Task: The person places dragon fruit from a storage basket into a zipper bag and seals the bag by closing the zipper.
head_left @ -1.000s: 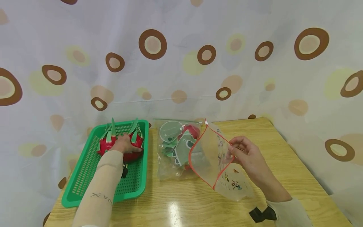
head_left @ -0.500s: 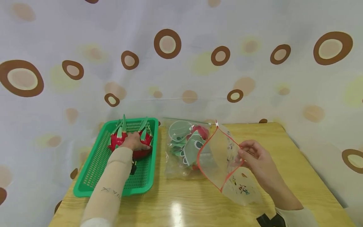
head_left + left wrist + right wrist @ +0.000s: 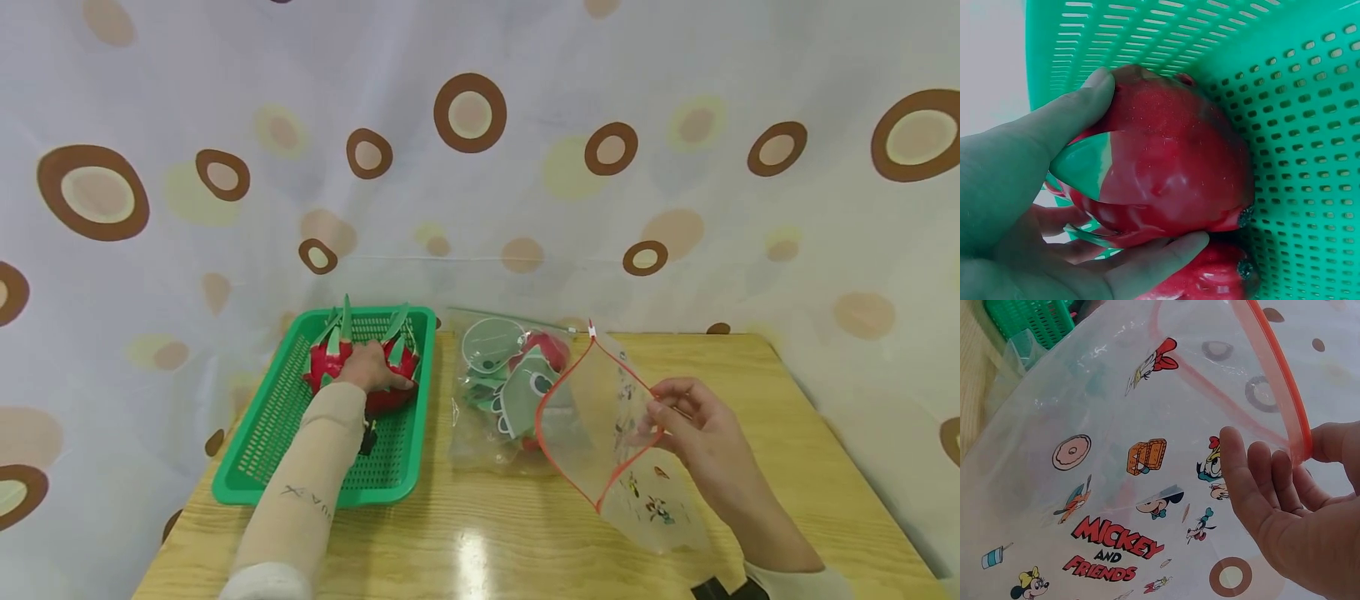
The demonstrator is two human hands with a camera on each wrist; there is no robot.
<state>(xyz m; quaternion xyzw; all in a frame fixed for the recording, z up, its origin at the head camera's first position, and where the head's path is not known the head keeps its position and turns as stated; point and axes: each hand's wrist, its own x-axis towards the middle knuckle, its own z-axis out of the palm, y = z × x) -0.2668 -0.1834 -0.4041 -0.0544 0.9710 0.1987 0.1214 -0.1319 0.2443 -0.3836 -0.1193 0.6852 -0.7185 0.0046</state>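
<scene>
My left hand (image 3: 369, 368) reaches into a green plastic basket (image 3: 262, 442) and grips a red dragon fruit with green-tipped scales (image 3: 1172, 150). Its thumb lies along one side and its fingers along the other, beside a second dragon fruit (image 3: 1219, 275). The fruit's far end points at the basket's perforated wall. On the right, my right hand (image 3: 708, 442) pinches the red zip edge of a clear bag (image 3: 585, 425) between thumb and fingers. The bag's mouth gapes, and cartoon figures with "Mickey and Friends" lettering are printed on it.
A second clear zip bag (image 3: 472, 446), holding a red item, lies between basket and gaping bag, which overlaps it; a green fish-like face is printed on it. Behind the wooden table (image 3: 525, 533) hangs a white patterned cloth (image 3: 517, 200).
The head view has turned, so the basket, bags and both hands appear farther right. The left hand stays on the fruit, and the right hand keeps the bag's edge.
</scene>
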